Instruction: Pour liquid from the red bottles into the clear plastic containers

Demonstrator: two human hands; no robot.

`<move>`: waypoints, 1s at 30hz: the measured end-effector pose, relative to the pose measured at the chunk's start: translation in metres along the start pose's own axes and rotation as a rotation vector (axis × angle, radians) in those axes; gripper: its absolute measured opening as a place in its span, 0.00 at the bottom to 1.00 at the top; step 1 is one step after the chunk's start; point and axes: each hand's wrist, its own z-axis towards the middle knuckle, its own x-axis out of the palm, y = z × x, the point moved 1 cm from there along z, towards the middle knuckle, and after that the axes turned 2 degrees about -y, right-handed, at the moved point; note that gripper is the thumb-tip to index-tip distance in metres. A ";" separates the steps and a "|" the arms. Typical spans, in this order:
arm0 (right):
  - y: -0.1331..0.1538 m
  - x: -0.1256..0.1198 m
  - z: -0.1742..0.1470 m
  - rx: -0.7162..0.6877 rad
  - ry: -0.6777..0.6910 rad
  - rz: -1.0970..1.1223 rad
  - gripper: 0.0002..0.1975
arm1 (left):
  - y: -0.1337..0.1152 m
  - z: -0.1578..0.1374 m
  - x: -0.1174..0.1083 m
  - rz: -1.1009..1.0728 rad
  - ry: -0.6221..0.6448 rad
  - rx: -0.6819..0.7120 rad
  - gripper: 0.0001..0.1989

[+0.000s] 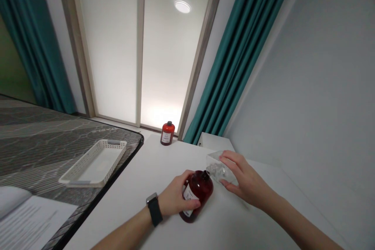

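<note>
Nearest, wearing a watch (pixel 154 209) with a dark strap on the left wrist, left hand (pixel 177 195) clamped round a dark red bottle (pixel 203 191), its white label partly covered by that grip. Tilted low over the white table (pixel 158 164), neck up and to the right; cannot tell whether resting on the tabletop or just above it. Against the bottle's neck, or just beside it, a clear container (pixel 215 167), tipped and pinched between thumb and fingers of the right hand (pixel 244 175), partly hidden by them, with clear contents too blurred to make out. At the lower left, well apart from both hands, an open book (pixel 38 222) with printed lines, lying on a grey patterned surface (pixel 58 140) with a black edge. Past the book, near that edge, a white perforated basket (pixel 96 164). Farther off, upright near the table's far side, a brighter red bottle (pixel 167 133) with a dark cap and white label. Between the clear container and the curtain behind, a white box (pixel 215 141). Farthest back, teal curtains (pixel 231 74) either side of frosted panels (pixel 117 47), with a round light (pixel 182 6) showing in the right-hand one, and a pale wall (pixel 316 86) to the right
</note>
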 end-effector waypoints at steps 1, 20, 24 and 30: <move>0.000 0.000 0.000 -0.022 -0.005 -0.023 0.27 | 0.000 0.000 0.000 -0.001 0.002 0.006 0.30; -0.011 -0.009 0.011 -0.240 -0.091 -0.130 0.20 | -0.004 0.001 0.000 -0.037 0.018 0.009 0.30; -0.012 -0.011 0.013 -0.249 -0.116 -0.122 0.20 | -0.004 0.000 0.001 -0.036 0.028 0.011 0.31; -0.014 -0.009 0.011 -0.242 -0.147 -0.099 0.19 | -0.005 0.000 0.001 -0.043 0.041 -0.001 0.31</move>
